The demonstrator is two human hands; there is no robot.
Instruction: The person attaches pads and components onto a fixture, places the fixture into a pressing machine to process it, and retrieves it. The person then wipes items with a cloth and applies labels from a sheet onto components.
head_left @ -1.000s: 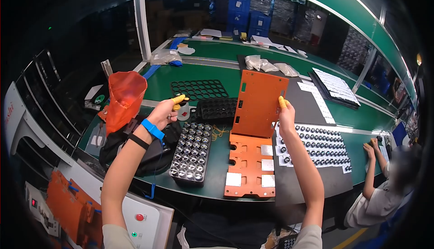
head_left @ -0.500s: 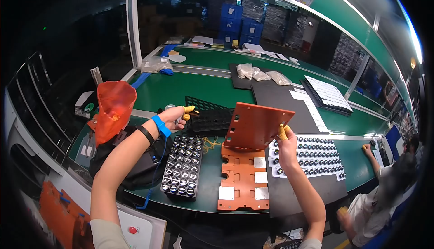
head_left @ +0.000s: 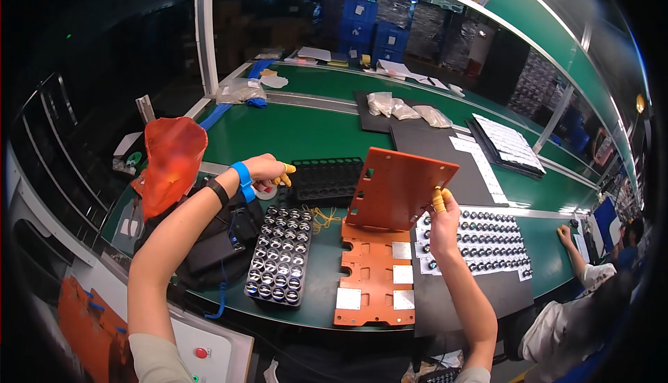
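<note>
My right hand point(head_left: 444, 223), with yellow finger covers, grips the right edge of an orange plate point(head_left: 400, 188) and keeps it tilted up. The plate's lower edge meets the far end of an orange fixture base point(head_left: 376, 272) with cutouts. Small white square plates point(head_left: 402, 273) sit in this base. My left hand point(head_left: 268, 170) is beside the left edge of a black tray with round holes point(head_left: 327, 180); its fingers are loosely bent and apart, with nothing visible in them. Closer to me stands a box of shiny round-topped cylinders point(head_left: 280, 254), left of the base.
White sheets with rows of dark round parts point(head_left: 480, 240) lie on a dark board at right. An orange bag point(head_left: 170, 164) stands at left. Plastic bags point(head_left: 403, 109) lie farther back. A co-worker's arm point(head_left: 572, 247) rests at the right edge.
The black tray, tilted up before, now lies flat. My left hand has moved slightly left, away from it. My right hand still holds the orange plate raised.
</note>
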